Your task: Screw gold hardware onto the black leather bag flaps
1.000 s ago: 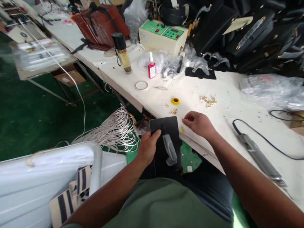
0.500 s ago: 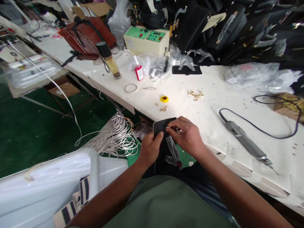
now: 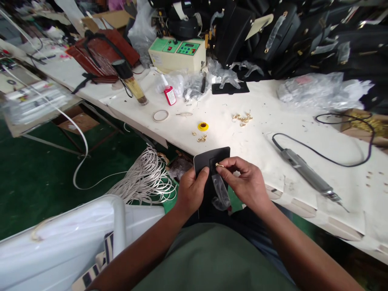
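My left hand (image 3: pixel 193 186) grips the left edge of a black flat piece (image 3: pixel 222 154), its thumb on the front face. A strap wrapped in clear plastic (image 3: pixel 221 191) hangs from that piece. My right hand (image 3: pixel 246 178) pinches a small gold metal part (image 3: pixel 219 165) between thumb and fingers, at the top of the wrapped strap. Beyond the black piece on the table are a few loose gold pieces (image 3: pixel 202 138), a yellow spool (image 3: pixel 203 126) and a pile of gold hardware (image 3: pixel 242 118).
On the white table (image 3: pixel 257 141) lie a grey corded power tool (image 3: pixel 309 171), a red bottle (image 3: pixel 170 96), a ring (image 3: pixel 160 115) and a jar (image 3: pixel 135 87). Behind stand a control box (image 3: pixel 178 56) and black bags (image 3: pixel 233 32). White cords (image 3: pixel 141 178) and a white bin (image 3: pixel 118 226) are at the left.
My right hand has drawn slightly right from the black piece, and the gold part shows more clearly in its fingers. The table scene has shifted a little left with the camera.
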The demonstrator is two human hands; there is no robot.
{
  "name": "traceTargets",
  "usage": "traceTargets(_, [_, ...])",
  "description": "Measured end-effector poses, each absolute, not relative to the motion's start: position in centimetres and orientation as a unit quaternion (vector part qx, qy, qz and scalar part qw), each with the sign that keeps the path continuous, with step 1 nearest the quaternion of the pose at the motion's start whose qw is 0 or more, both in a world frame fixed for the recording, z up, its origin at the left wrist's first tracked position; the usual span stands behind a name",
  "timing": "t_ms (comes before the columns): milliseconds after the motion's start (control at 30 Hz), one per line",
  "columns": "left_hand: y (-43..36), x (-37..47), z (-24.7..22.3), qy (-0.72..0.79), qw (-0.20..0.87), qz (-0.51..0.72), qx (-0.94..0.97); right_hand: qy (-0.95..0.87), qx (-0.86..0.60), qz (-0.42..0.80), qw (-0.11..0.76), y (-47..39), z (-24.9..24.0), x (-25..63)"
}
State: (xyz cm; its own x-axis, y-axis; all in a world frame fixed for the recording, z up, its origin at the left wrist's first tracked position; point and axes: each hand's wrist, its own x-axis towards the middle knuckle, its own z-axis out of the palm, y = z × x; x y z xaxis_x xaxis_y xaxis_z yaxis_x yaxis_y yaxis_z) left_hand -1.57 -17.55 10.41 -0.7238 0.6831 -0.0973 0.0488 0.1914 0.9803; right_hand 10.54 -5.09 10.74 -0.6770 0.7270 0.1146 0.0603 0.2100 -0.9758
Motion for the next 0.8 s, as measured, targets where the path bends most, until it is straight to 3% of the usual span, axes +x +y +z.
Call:
traceTargets(300, [-18.1,-0.3,11.7,0.714,0.231,0.587,0.304,-0.761,-0.249,0.47,0.371,-6.1,9.9,10.7])
traceTargets(800, [-18.8,0.1,12.0,0.701,0.174,0.55,0.419,-0.857,-0.18,0.293,0.382,-5.6,10.9,11.9])
